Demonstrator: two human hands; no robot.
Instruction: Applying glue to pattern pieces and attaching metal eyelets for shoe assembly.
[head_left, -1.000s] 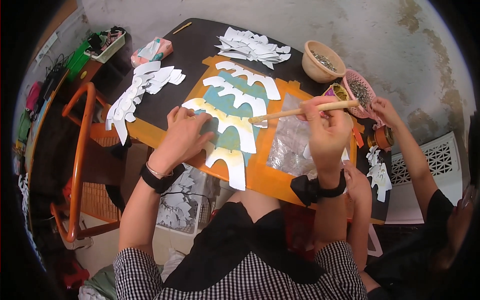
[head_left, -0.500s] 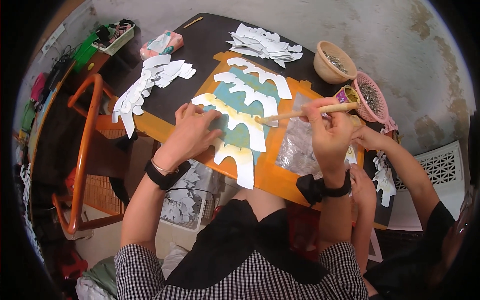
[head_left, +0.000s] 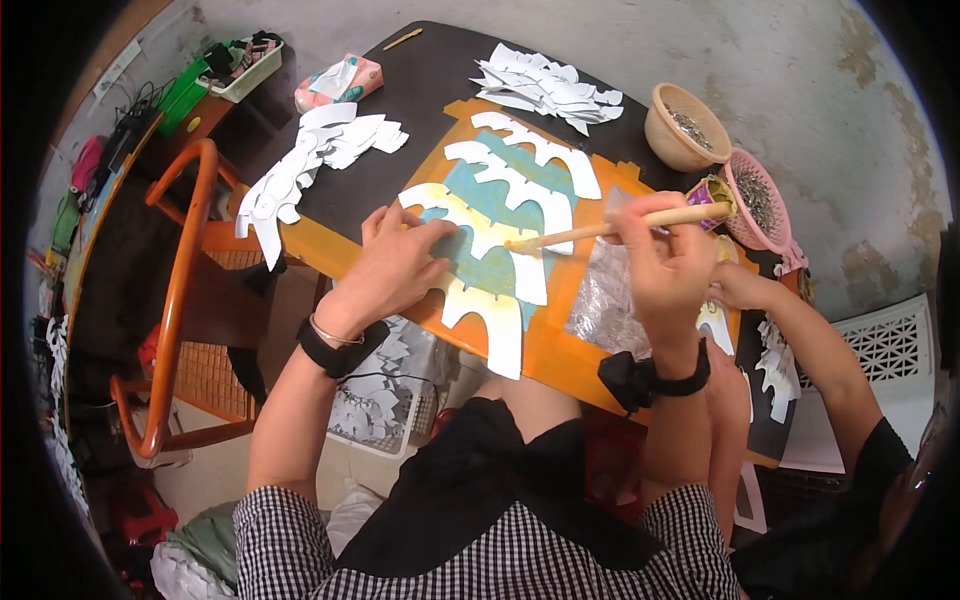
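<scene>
My right hand [head_left: 668, 268] is closed round the wooden handle of a brush [head_left: 585, 230]. The brush tip touches a white scalloped cut-out [head_left: 530, 275], whose upper band is smeared yellow. On the left end of this piece and the teal sheet [head_left: 470, 258] under it rests my left hand [head_left: 398, 262], its fingers apart and slightly bent, gripping nothing. Nearest me lies another yellow-smeared cut-out [head_left: 505, 350], its end jutting past the table edge. Farther off are a white cut-out [head_left: 550, 205] and a similar one [head_left: 575, 165] at the back.
White cut-outs [head_left: 320, 150] lie at left, and another pile [head_left: 545, 88] at the back. A tissue pack [head_left: 340, 82], a beige basket [head_left: 688, 125], a pink basket [head_left: 757, 200] and a can [head_left: 708, 192] stand around. A co-worker's hand [head_left: 742, 288] is close at my right.
The brush tip has moved left along the yellow band of the cut-out. My left hand stays at the same piece. The view has shifted slightly.
</scene>
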